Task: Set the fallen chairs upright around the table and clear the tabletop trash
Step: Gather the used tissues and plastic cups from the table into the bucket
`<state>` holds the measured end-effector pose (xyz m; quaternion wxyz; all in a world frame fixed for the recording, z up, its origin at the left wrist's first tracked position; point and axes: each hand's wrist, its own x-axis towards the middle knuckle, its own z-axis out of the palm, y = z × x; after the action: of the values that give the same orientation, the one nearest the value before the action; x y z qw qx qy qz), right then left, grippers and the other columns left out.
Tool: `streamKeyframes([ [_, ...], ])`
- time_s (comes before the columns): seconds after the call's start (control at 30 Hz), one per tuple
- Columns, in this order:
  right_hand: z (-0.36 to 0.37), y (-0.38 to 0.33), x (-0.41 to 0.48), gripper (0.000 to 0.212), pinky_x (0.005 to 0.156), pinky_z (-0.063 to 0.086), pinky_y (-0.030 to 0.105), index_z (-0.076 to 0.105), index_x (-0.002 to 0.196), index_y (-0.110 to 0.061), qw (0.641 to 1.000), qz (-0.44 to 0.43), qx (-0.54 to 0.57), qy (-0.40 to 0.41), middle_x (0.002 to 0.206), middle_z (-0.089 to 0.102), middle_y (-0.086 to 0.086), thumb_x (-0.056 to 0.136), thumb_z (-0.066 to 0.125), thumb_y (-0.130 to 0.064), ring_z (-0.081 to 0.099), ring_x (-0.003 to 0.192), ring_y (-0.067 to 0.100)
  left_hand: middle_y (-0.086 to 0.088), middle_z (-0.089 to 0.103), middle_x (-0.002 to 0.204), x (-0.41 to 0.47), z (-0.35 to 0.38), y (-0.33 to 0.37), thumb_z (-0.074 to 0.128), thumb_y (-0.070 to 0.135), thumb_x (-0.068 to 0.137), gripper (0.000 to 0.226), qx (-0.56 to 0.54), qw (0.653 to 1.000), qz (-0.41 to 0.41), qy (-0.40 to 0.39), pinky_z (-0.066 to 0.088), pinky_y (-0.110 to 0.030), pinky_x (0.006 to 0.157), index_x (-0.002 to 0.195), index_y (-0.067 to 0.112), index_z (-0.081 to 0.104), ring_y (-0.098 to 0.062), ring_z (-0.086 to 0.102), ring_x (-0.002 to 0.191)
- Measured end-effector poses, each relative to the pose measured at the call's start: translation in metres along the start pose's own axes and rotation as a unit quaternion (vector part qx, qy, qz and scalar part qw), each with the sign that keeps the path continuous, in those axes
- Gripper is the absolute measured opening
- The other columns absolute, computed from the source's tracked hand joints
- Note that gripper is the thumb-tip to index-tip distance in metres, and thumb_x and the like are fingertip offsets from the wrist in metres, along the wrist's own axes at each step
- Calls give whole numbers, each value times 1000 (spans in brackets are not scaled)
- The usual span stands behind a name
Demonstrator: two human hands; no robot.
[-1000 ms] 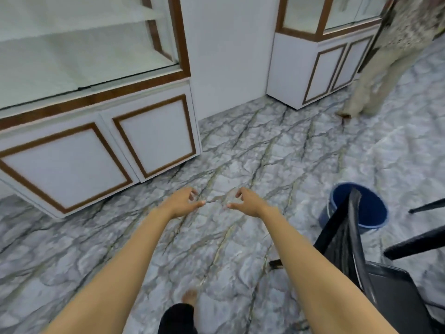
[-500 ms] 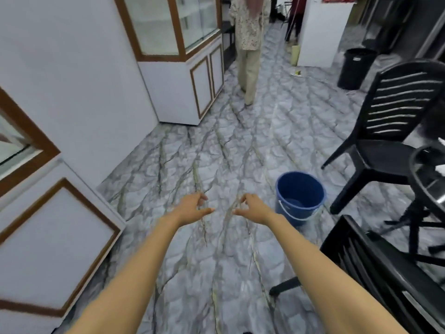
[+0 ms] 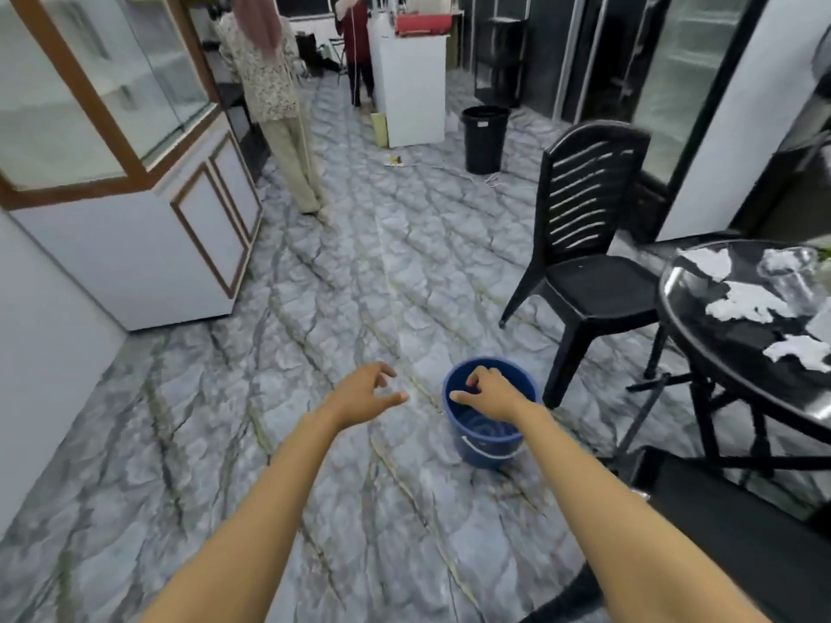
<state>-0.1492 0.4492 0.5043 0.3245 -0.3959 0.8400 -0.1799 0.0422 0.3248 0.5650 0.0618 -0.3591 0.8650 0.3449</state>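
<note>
Both hands reach forward with nothing in them: left hand [image 3: 362, 395] and right hand [image 3: 492, 397] hang with fingers loosely curled above the marble floor [image 3: 314, 308]. At left stands a white cabinet [image 3: 135, 245], a person [image 3: 279, 105] beside it. At right is the round black bench [image 3: 742, 341], with 1 black chair [image 3: 584, 281] upright just beside it. Another black chair [image 3: 742, 532] shows low at bottom right, cut off by the edge. Far back stands a black bin [image 3: 485, 137]. Behind the right hand sits a blue bucket [image 3: 490, 447]. Trash remains on the bench: white paper scraps [image 3: 746, 303] and a clear cup [image 3: 787, 272].
</note>
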Motion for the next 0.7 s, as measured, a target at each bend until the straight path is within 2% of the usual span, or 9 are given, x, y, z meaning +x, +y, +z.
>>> streamKeyframes([
  [0.07,-17,9,13,41,80,43,34,46,110,-14,999,20,26,19,128,45,14,88,56,-47,49,96,25,-9,52,128,37,-6,15,58,44,85,53,11,999,30,-11,40,-30,95,128,16,45,-22,50,118],
  [0.17,-39,28,28,49,89,44,36,47,117,-12,994,57,67,61,130,44,12,87,56,-50,50,109,26,-9,53,127,91,-6,43,59,42,86,52,24,996,81,-38,39,-26,91,128,14,46,-21,51,118],
  [0.23,-51,43,34,48,91,43,37,46,116,-13,989,89,85,86,127,43,9,87,55,-51,48,109,26,-9,54,126,124,-3,65,59,42,86,52,32,991,117,-63,38,-25,88,127,13,47,-21,52,117],
  [0.33,-71,67,43,47,85,41,35,46,115,-12,975,144,119,120,118,41,8,88,56,-49,47,101,25,-12,55,125,173,4,95,59,40,86,51,54,977,172,-111,39,-27,90,126,11,48,-22,52,115],
  [0.43,-90,92,44,52,88,44,36,46,119,-7,947,207,165,184,127,44,13,88,57,-47,50,107,27,-10,55,124,219,11,126,60,43,85,51,78,960,222,-150,43,-33,95,124,13,51,-22,53,114],
  [0.53,-107,111,39,43,91,41,36,47,112,-9,912,259,221,229,129,44,13,89,57,-44,46,119,29,-12,55,126,255,16,164,61,39,85,50,106,940,270,-179,42,-34,97,124,10,52,-24,53,115],
  [0.6,-116,123,36,40,87,40,34,48,110,-9,888,282,248,263,126,47,13,89,58,-42,46,118,27,-13,55,128,274,24,190,61,35,86,50,116,926,305,-192,41,-34,98,125,6,53,-25,53,118],
  [0.7,-125,143,27,52,88,40,33,50,121,-1,850,314,273,323,128,51,16,89,59,-41,50,115,28,-12,56,130,296,43,225,61,33,87,48,128,902,355,-209,40,-31,98,126,6,54,-24,53,120],
])
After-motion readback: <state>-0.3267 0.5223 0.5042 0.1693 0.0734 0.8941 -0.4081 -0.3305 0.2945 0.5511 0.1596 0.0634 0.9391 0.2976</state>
